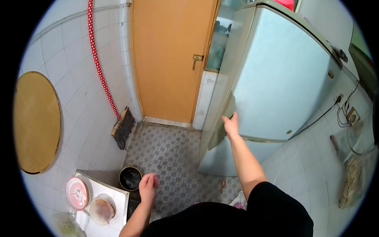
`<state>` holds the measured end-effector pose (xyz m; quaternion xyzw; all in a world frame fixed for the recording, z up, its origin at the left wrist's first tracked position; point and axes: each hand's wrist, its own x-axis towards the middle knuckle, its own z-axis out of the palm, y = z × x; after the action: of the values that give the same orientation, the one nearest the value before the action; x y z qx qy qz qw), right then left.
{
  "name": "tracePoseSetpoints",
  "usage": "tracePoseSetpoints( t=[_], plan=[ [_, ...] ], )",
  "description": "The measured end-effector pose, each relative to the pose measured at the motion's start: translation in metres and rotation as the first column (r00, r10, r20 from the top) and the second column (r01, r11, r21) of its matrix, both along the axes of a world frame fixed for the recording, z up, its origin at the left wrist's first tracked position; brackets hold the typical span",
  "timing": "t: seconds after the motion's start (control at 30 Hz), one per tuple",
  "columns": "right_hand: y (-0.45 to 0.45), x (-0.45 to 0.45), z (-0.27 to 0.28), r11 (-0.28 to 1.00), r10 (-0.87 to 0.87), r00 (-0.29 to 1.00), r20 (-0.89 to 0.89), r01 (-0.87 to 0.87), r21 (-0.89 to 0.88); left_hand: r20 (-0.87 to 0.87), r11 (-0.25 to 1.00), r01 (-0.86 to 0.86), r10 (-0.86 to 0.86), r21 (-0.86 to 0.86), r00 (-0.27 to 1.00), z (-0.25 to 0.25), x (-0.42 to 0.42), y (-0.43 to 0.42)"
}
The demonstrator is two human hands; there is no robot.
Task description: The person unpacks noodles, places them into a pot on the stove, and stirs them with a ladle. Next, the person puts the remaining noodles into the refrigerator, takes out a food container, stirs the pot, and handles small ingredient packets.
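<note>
My right hand (231,125) is stretched forward to the left edge of the pale blue refrigerator (280,75). Its fingers curl at the handle (230,104) on the upper door, thumb pointing up. Part of the grip is hidden behind the hand. Low on the left, my left hand (147,187) hangs with its fingers curled in, slightly blurred, and nothing shows in it. Just beside it on the floor stands a round dark bin (130,178) with a yellowish rim. The refrigerator's smaller lower door (221,160) looks closed.
A white table (114,193) at lower left bears a pink-and-white bowl (77,193) and a translucent bowl (102,211). A broom (125,128) leans by the orange door (169,59). A round wooden board (37,122) rests against the left wall. Cords (319,118) hang right.
</note>
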<state>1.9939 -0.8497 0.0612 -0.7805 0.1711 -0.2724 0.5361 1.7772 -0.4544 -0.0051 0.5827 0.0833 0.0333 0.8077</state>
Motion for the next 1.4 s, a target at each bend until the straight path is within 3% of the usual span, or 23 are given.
tracePoseSetpoints(
  t=[0.1, 0.17, 0.23, 0.3, 0.4, 0.5, 0.57, 0.6, 0.7, 0.73, 0.8, 0.83, 0.93, 1.03, 1.17, 1.27, 1.33, 1.37, 1.4],
  plan=[
    [-0.02, -0.006, -0.007, 0.981, 0.195, 0.981, -0.012, -0.196, -0.004, 0.121, 0.986, 0.166, -0.168, 0.028, 0.978, 0.032, 0.064, -0.069],
    [-0.018, -0.017, -0.018, 0.985, 0.163, 0.987, 0.006, -0.163, -0.059, 0.23, 0.965, 0.249, -0.261, 0.08, 0.937, 0.06, 0.091, -0.114],
    [-0.008, -0.044, -0.021, 0.988, 0.15, 0.988, 0.031, -0.149, -0.05, 0.234, 0.937, 0.349, -0.343, 0.015, 0.91, 0.073, 0.12, -0.153],
    [0.009, -0.09, -0.006, 0.981, 0.193, 0.979, 0.071, -0.195, 0.014, 0.256, 0.897, 0.436, -0.438, 0.065, 0.862, 0.09, 0.149, -0.183],
    [0.001, -0.145, -0.004, 0.962, 0.25, 0.968, 0.023, -0.246, -0.116, 0.391, 0.795, 0.586, -0.596, 0.159, 0.702, 0.111, 0.187, -0.22],
    [0.007, -0.206, 0.018, 0.963, 0.183, 0.98, -0.078, -0.194, -0.185, 0.477, 0.65, 0.586, -0.757, 0.483, 0.447, 0.16, 0.176, -0.247],
    [0.007, -0.243, 0.009, 0.917, 0.025, 0.998, -0.051, -0.043, -0.397, 0.56, 0.57, 0.582, -0.798, 0.581, 0.222, 0.162, 0.166, -0.26],
    [0.009, -0.257, 0.007, 0.869, -0.055, 0.998, -0.038, 0.029, -0.495, 0.515, 0.504, 0.591, -0.841, 0.63, 0.168, 0.161, 0.16, -0.265],
    [0.031, -0.287, 0.007, 0.897, -0.279, 0.96, 0.037, 0.274, -0.348, 0.515, 0.37, 0.676, -0.857, 0.637, -0.017, 0.161, 0.158, -0.28],
    [0.045, -0.29, 0.019, 0.838, -0.376, 0.921, 0.1, 0.384, -0.386, 0.494, 0.294, 0.664, -0.86, 0.687, -0.13, 0.163, 0.155, -0.283],
    [0.052, -0.3, -0.007, 0.764, -0.569, 0.805, 0.167, 0.592, -0.256, 0.434, 0.151, 0.617, -0.835, 0.772, -0.339, 0.176, 0.149, -0.287],
    [0.053, -0.307, -0.019, 0.688, -0.671, 0.722, 0.17, 0.692, -0.219, 0.449, 0.124, 0.608, -0.79, 0.784, -0.418, 0.175, 0.145, -0.292],
    [0.043, -0.33, -0.017, 0.617, -0.754, 0.6, 0.266, 0.787, -0.027, 0.488, 0.078, 0.59, -0.655, 0.803, -0.577, 0.174, 0.126, -0.306],
    [0.017, -0.363, -0.019, 0.538, -0.82, 0.509, 0.261, 0.841, 0.054, 0.468, 0.089, 0.567, -0.675, 0.819, -0.57, 0.172, 0.133, -0.317],
    [-0.013, -0.392, -0.022, 0.462, -0.868, 0.395, 0.3, 0.864, 0.2, 0.497, 0.116, 0.699, -0.784, 0.706, -0.372, 0.188, 0.168, -0.336],
    [-0.015, -0.395, -0.008, 0.401, -0.882, 0.289, 0.371, 0.874, 0.273, 0.591, 0.29, 0.725, -0.783, 0.624, -0.195, 0.193, 0.209, -0.372],
    [0.005, -0.375, 0.021, 0.193, -0.832, 0.141, 0.536, 0.98, 0.042, 0.645, 0.441, 0.694, -0.763, 0.569, -0.044, 0.2, 0.246, -0.401],
    [0.019, -0.349, 0.054, 0.096, -0.715, 0.109, 0.691, 0.994, -0.057, 0.658, 0.523, 0.623, -0.753, 0.581, 0.019, 0.213, 0.264, -0.408],
    [0.02, -0.337, 0.066, 0.106, -0.53, 0.248, 0.811, 0.968, -0.227, 0.672, 0.6, 0.543, -0.736, 0.588, 0.086, 0.228, 0.281, -0.416]
  ],
)
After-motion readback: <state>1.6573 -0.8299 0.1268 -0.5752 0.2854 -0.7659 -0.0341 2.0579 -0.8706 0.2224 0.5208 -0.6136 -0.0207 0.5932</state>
